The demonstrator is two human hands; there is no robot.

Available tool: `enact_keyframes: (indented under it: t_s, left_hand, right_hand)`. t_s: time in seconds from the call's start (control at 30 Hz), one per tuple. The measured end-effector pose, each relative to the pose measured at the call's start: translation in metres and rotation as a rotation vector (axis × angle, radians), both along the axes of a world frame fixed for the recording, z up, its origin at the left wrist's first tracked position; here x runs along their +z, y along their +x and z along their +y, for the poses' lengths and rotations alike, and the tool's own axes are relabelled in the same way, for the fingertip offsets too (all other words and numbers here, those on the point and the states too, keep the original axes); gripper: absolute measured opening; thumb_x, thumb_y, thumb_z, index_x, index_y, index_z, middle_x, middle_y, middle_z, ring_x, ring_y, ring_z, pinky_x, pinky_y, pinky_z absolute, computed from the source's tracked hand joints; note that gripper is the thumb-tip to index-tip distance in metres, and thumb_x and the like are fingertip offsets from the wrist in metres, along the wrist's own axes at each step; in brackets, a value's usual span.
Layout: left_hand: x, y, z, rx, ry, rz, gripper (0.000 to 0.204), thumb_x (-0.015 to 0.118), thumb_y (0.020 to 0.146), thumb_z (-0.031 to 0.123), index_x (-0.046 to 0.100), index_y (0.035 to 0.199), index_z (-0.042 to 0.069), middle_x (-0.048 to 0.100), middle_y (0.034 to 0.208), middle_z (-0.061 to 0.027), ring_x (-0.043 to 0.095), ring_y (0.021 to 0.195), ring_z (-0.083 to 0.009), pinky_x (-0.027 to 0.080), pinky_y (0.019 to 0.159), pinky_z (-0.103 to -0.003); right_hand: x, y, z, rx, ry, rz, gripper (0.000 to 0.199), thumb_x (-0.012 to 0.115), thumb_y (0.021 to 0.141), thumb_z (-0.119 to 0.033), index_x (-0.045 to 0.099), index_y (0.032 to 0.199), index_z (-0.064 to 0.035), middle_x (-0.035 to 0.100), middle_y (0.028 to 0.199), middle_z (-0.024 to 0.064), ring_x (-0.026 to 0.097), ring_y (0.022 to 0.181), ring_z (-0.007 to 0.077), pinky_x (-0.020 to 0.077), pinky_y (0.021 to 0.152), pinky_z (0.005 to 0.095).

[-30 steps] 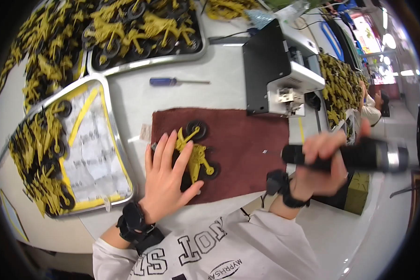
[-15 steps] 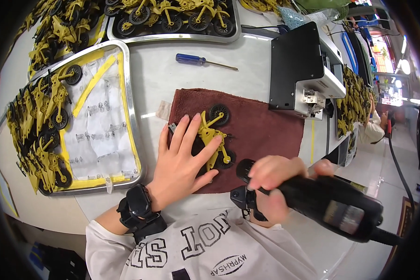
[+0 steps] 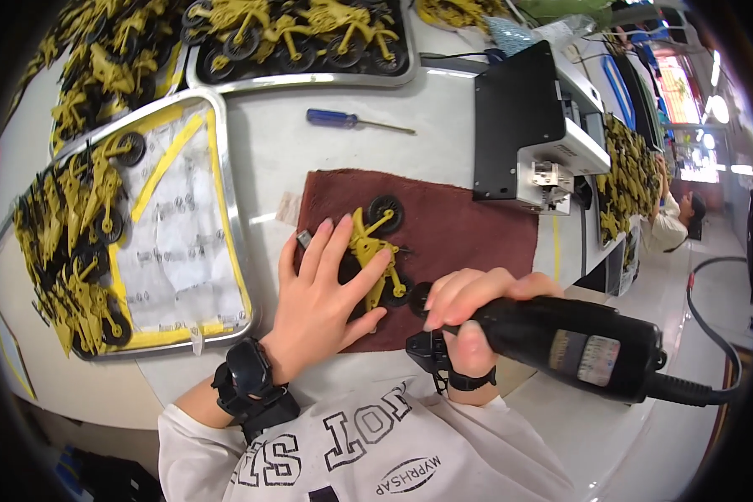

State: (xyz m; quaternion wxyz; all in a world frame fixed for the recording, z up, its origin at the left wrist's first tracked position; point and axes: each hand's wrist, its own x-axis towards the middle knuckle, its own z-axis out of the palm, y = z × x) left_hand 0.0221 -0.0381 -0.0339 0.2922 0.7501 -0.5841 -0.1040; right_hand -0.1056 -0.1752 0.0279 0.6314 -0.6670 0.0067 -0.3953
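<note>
A yellow toy motorcycle (image 3: 368, 249) with black wheels lies on its side on a dark red cloth (image 3: 468, 238). Over it rests my left hand (image 3: 316, 289), palm down and fingers spread, with the index finger on the yellow body. The palm hides part of the toy. My right hand (image 3: 468, 305) is wrapped round a black corded electric screwdriver (image 3: 573, 343), held sideways with its black front end (image 3: 421, 299) close to the toy's lower wheel. Whether the tool touches the toy I cannot tell.
A tray (image 3: 241, 251) of several toy motorcycles stands at the left, another tray (image 3: 309, 82) at the back. A blue-handled screwdriver (image 3: 333, 118) lies beyond the cloth. At the back right is a black and silver machine (image 3: 520, 125). Farther right, another person (image 3: 671, 226) sits by more yellow toys.
My right hand has swung the electric screwdriver slightly left and up, its front end now nearer the lower wheel. My left hand stays on the toy motorcycle. The whole view has shifted slightly.
</note>
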Motion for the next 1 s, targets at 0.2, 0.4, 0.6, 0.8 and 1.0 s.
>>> enact_keyframes:
  t_s: [0.2, 0.4, 0.6, 0.8, 1.0]
  left_hand:
    - [0.002, 0.0, 0.002, 0.005, 0.024, -0.021, 0.067, 0.076, 0.076, 0.042, 0.056, 0.137, 0.027, 0.033, 0.151, -0.024, 0.036, 0.135, -0.0394, 0.024, 0.107, -0.059]
    - [0.002, 0.001, 0.004, -0.007, 0.022, -0.038, 0.069, 0.075, 0.076, 0.044, 0.054, 0.139, 0.026, 0.032, 0.151, -0.0239, 0.034, 0.135, -0.04, 0.024, 0.107, -0.059]
    - [0.004, 0.001, 0.004, -0.008, 0.02, -0.017, 0.07, 0.076, 0.075, 0.044, 0.054, 0.139, 0.025, 0.032, 0.151, -0.0237, 0.034, 0.135, -0.0397, 0.024, 0.107, -0.058]
    - [0.005, 0.002, 0.002, -0.008, 0.02, -0.011, 0.071, 0.077, 0.074, 0.044, 0.054, 0.139, 0.025, 0.032, 0.151, -0.023, 0.034, 0.136, -0.0399, 0.023, 0.108, -0.058]
    - [0.005, 0.002, 0.003, -0.002, 0.014, 0.002, 0.07, 0.076, 0.074, 0.045, 0.056, 0.137, 0.024, 0.033, 0.151, -0.0224, 0.033, 0.136, -0.0404, 0.022, 0.108, -0.057]
  right_hand:
    - [0.064, -0.002, -0.028, -0.306, -0.194, -0.187, 0.031, 0.051, 0.093, -0.018, 0.044, 0.119, -0.0025, 0.057, 0.076, 0.011, 0.058, 0.06, 0.0206, 0.0481, 0.057, 0.0337]
    - [0.094, 0.001, -0.154, -0.95, -0.139, -0.18, 0.044, 0.058, 0.094, -0.017, 0.041, 0.132, -0.0019, 0.054, 0.067, 0.0059, 0.052, 0.051, 0.0167, 0.0462, 0.053, 0.0305]
    - [0.078, -0.007, -0.139, -0.843, -0.197, -0.158, 0.045, 0.056, 0.094, -0.01, 0.036, 0.134, 0.0006, 0.055, 0.067, 0.0076, 0.052, 0.049, 0.0163, 0.0481, 0.052, 0.0316]
    - [0.072, -0.002, -0.143, -0.89, -0.226, -0.177, 0.046, 0.057, 0.093, -0.009, 0.036, 0.132, 0.0029, 0.054, 0.063, 0.0069, 0.053, 0.048, 0.0157, 0.0485, 0.052, 0.0309]
    - [0.065, -0.006, -0.143, -0.818, -0.092, -0.049, 0.045, 0.057, 0.094, -0.01, 0.037, 0.134, -0.0007, 0.053, 0.066, 0.0061, 0.051, 0.048, 0.015, 0.046, 0.049, 0.03]
